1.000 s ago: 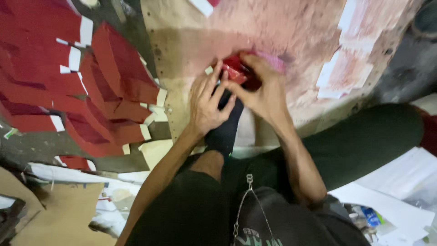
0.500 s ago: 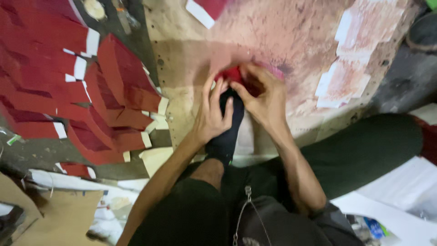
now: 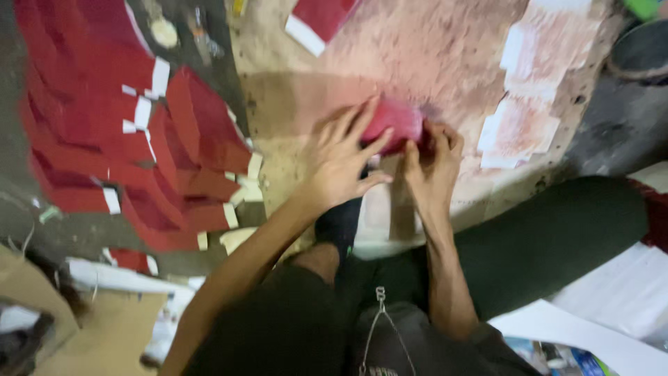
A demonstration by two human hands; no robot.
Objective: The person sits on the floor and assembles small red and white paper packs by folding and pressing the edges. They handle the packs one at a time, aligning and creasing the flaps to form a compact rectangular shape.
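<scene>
1. Lots of red paper pieces [image 3: 104, 125] with white ends are lying in a big messy pile at the left of the frame, on the grey floor [image 3: 69, 233].
2. A stained board [image 3: 431, 63] is filling the top middle, with pale pink papers [image 3: 522, 118] lying at its right side.
3. White sheets [image 3: 612, 306] are lying at the lower right.
4. The small red piece [image 3: 396, 122] is sitting on the board, near the middle of the frame.
5. The left hand [image 3: 341, 157] is spreading its fingers over the red piece's left side and pressing on it.
6. The right hand [image 3: 435, 163] is curling at its right edge and touching it; I cannot tell if it is pinching.
7. The red piece is blurry. Its long side is running from lower left to upper right.
</scene>
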